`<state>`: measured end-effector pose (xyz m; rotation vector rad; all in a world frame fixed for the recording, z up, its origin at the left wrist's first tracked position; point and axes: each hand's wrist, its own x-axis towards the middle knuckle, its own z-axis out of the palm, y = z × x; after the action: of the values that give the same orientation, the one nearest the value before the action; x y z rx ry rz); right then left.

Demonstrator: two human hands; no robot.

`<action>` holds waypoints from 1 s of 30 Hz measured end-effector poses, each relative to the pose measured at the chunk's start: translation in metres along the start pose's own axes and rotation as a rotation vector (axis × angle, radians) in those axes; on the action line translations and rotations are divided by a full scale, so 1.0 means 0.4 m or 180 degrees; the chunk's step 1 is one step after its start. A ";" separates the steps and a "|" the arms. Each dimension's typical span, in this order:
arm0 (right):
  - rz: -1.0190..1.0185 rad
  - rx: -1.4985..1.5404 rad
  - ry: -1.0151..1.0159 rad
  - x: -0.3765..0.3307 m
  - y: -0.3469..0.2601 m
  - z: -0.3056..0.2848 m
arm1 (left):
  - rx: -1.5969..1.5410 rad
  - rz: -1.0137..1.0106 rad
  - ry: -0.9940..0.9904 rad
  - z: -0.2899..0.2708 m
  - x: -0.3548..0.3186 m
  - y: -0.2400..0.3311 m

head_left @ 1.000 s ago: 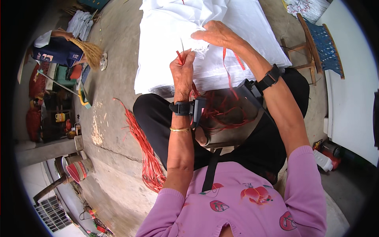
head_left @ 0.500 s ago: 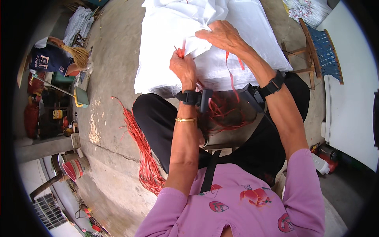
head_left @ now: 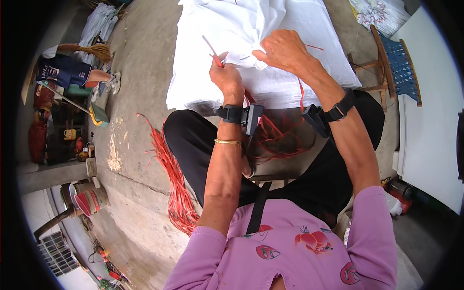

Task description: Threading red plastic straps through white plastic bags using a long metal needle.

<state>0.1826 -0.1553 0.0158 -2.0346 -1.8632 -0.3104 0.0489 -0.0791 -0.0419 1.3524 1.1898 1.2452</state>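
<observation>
A loose bundle of long, shiny red plastic-like strips (head_left: 176, 188) lies on the floor, left of the left forearm. The left hand (head_left: 226, 77) is closed around a thin, straight grey rod (head_left: 210, 45) and a short red strip end (head_left: 217, 61). Just beside it, the right hand (head_left: 286, 50) pinches a gathered fold of smooth white sheet-like fabric (head_left: 203, 87), which spreads beneath and beyond both hands. Well left of them, a person in dark blue (head_left: 63, 70) grips a straw broom (head_left: 99, 50).
</observation>
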 end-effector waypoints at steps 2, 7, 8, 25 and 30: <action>-0.0265 -0.0197 -0.0029 0.005 -0.026 0.018 | 0.1131 0.1252 0.0173 0.011 -0.010 0.019; 0.0002 0.0139 -0.0372 0.005 -0.047 0.055 | 0.1149 0.1235 -0.0559 0.008 -0.051 0.074; 0.0252 0.0581 -0.0155 0.001 -0.039 0.049 | 0.0804 0.1292 -0.0680 0.011 -0.041 0.065; 0.1146 0.2463 -0.0337 -0.013 0.054 0.163 | -0.1409 -0.1597 -0.1660 -0.070 0.072 0.073; 0.1344 0.4053 -0.0564 -0.042 -0.045 0.154 | -0.2230 -0.1997 -0.2007 -0.051 0.042 0.069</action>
<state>0.1579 -0.1442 -0.0449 -1.4130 -1.0808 0.9478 0.0308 -0.0651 -0.0113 0.6681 0.5581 0.6013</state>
